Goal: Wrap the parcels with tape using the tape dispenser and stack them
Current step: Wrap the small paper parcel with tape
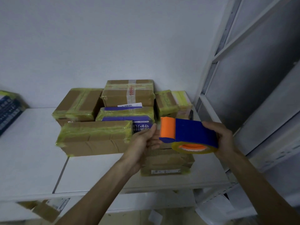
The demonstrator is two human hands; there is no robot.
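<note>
A blue and orange tape dispenser point(188, 133) with a yellowish tape roll is held in the air over the white table point(32, 159). My right hand point(222, 137) grips its blue rear end. My left hand point(144, 142) is at its orange front, fingers reaching to the tape edge. Under the dispenser lies a brown parcel point(167, 163), partly hidden by my hands. Several taped parcels are piled behind: a long one point(94, 138) in front, a blue-printed one point(126, 114), and one on top point(128, 93).
Two more taped parcels sit at the back left point(78, 104) and back right point(172, 103) against the wall. A metal shelf frame point(227, 78) stands at the right. A dark blue box point(9, 109) is at the left edge. Cardboard pieces point(47, 208) lie below the table.
</note>
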